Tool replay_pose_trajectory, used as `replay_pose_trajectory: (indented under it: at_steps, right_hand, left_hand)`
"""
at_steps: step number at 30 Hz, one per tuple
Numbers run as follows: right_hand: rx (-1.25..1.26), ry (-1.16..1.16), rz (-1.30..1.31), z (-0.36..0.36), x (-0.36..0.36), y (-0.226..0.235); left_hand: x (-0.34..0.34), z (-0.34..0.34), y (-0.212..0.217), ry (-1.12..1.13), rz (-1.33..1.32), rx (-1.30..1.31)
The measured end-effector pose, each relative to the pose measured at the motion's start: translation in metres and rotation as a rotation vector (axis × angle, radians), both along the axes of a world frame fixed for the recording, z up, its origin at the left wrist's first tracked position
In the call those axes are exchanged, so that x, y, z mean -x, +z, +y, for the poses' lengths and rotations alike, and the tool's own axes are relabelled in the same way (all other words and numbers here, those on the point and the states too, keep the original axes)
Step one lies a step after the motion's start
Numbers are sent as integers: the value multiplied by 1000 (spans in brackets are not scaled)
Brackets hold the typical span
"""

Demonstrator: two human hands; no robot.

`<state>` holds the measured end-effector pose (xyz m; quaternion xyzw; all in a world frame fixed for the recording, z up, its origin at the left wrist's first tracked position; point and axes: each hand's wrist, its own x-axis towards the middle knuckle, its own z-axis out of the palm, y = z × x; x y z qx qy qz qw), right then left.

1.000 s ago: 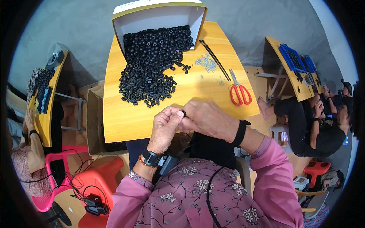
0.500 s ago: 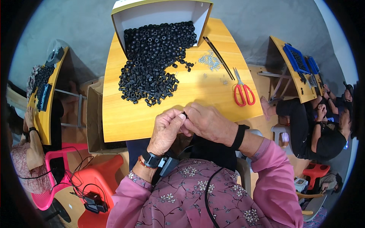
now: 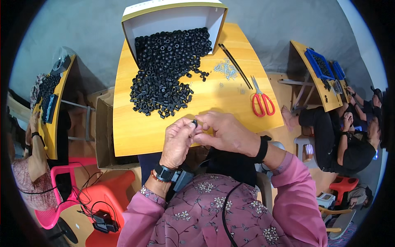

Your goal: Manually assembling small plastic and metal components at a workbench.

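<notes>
My left hand (image 3: 177, 138) pinches a small black cap-like rubber piece (image 3: 194, 123) between thumb and fingers, just over the table's near edge. Close against it on the right is my right hand (image 3: 222, 131). Its index finger reaches toward the piece while the thumb sits lower, with a gap between them and nothing visible in it. Beyond my hands, a heap of short black tube-like pieces (image 3: 160, 96) spreads over the yellow table (image 3: 218, 99). More rounded black pieces (image 3: 173, 47) spill from a tipped cardboard box (image 3: 175, 18).
To the right lie small silvery metal bits (image 3: 226, 69), two thin dark sticks (image 3: 235, 66) and red-handled scissors (image 3: 263, 105). A carton (image 3: 105, 131) stands left of the table, by a red chair (image 3: 109, 193). Other people sit at side tables, the right one bearing blue trays (image 3: 320, 64).
My right thumb and index finger have parted from their closed grip around the black piece, which now shows more plainly in my left fingers. The view has shifted slightly.
</notes>
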<state>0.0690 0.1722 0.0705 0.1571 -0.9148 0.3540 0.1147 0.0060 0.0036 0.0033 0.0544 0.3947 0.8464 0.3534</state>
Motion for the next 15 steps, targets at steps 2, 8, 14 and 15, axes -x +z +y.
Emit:
replay_pose_trajectory:
  at_steps: [2,8,14,15]
  right_hand:
    - [112,-70,-102,9,-4,-4]
    - [148,-362,-186,45,41,-13]
    - [-101,-211,126,44,101,-30]
    - [-146,-215,86,42,106,-32]
  left_hand:
    - [5,-4,3,-40,-7,-56]
    - [2,-3,6,-74,98,-42]
    - [0,-4,3,-65,96,-50]
    - [-1,-3,5,-62,108,-26]
